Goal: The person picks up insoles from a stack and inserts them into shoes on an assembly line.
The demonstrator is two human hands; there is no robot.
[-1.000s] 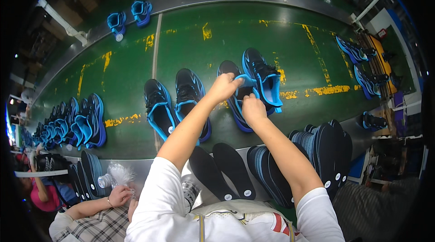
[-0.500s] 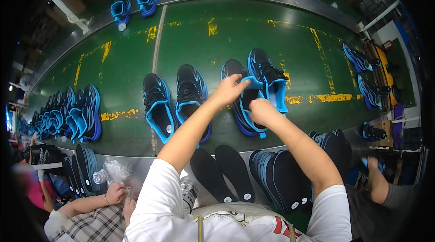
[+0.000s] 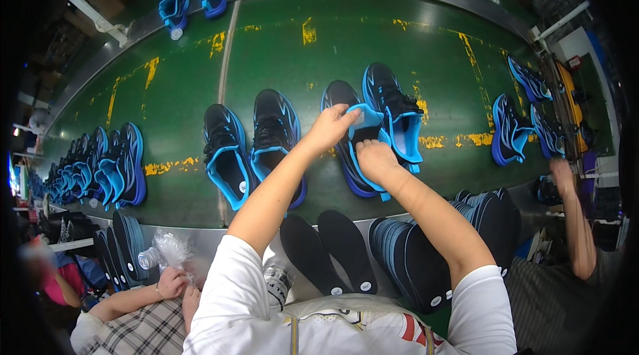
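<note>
On green belt (image 3: 279,55): both hands, L (image 3: 331,127) & R (image 3: 374,157), seemingly gripping blue insole (image 3: 365,130) at shoe (image 3: 346,139).

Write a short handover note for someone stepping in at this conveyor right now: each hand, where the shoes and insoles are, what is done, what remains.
Left hand: pinching the top of a blue insole at the black-and-blue shoe.
Right hand: at that shoe's opening, pressing the insole down.
Insole is only partly in.
Its partner shoe lies alongside on the green belt.
Two loose insoles and an insole stack sit at the near edge.
Left: seat this insole; I cannot tell which other shoes have theirs.
</note>
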